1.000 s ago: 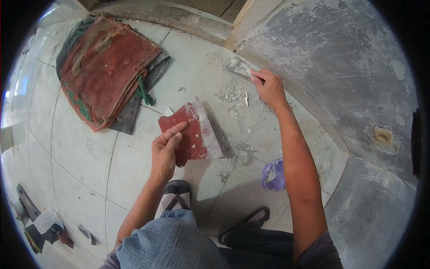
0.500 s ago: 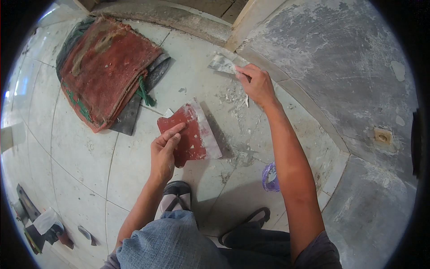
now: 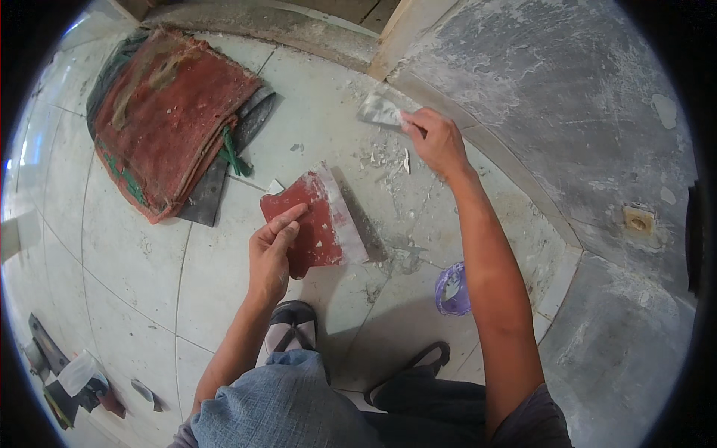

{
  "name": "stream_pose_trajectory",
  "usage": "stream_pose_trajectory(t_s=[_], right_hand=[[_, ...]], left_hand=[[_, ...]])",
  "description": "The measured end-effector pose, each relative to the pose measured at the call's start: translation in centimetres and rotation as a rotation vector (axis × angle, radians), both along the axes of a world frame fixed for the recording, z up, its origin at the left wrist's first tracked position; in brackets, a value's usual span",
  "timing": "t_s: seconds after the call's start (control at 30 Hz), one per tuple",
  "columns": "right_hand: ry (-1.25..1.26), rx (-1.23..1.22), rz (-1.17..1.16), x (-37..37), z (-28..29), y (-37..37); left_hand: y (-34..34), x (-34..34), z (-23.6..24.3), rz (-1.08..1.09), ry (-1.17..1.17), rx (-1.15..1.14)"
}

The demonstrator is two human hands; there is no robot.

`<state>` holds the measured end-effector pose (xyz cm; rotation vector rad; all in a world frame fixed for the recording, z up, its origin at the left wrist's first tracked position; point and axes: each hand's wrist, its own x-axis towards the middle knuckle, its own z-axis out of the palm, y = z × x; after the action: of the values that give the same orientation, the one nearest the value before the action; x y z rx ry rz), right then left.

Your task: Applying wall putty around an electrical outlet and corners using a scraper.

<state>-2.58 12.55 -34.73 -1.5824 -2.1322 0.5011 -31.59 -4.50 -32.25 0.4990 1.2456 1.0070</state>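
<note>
A wide red putty spreader (image 3: 328,205) with a pale, crusted straight edge is gripped in my left hand (image 3: 270,254), thumb and fingers closed over its red body. White flecks stick to its face. Farther off to the right, my right hand (image 3: 439,145) is closed on a smaller putty scraper (image 3: 382,111), whose thin, whitish blade points left over the tiles near the wall's foot. Whether that blade touches the floor I cannot tell. Loose white flakes and crumbs (image 3: 390,159) lie on the tiles between the two tools.
A folded red sack (image 3: 172,123) lies over dark sheets at the far left. Beside my right forearm sits a purple-rimmed round container (image 3: 450,290). The grey patched wall (image 3: 553,97) with a socket (image 3: 638,220) stands at right. Several tools (image 3: 71,373) lie at lower left.
My right hand and its scraper have shifted slightly to the right. The left hand stays nearly still with the red spreader. The whole view has moved a little.
</note>
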Motion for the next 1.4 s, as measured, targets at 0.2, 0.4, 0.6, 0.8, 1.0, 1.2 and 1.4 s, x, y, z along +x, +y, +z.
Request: stream_pose_trajectory(t_s=[0.2,0.4,0.6,0.8,1.0,1.2,1.4], right_hand=[[0.015,0.049,0.039,0.7,1.6,-2.3],[0.027,-0.036,-0.043,0.4,4.5,-5.5],[0.168,0.028,-0.022,-2.6,6.7,-10.2],[0.124,0.297,0.019,-6.4,6.6,-12.9],[0.090,0.278,0.092,-9.7,6.8,-14.1],[-0.064,0.354,0.150,-8.6,5.9,-14.5],[-0.206,0.405,0.104,-6.6,5.8,-14.1]], left_hand=[[0.0,0.0,0.0,-0.004,0.016,0.018],[0.7,-0.1,0.6,0.016,-0.017,-0.021],[2.1,0.6,1.4,0.144,-0.068,0.222],[2.4,0.6,3.4,0.255,-0.139,0.290],[1.5,-0.8,4.2,0.243,-0.202,0.208],[1.2,-1.4,4.7,0.205,-0.231,0.280],[1.4,-2.4,4.3,0.148,-0.239,0.307]])
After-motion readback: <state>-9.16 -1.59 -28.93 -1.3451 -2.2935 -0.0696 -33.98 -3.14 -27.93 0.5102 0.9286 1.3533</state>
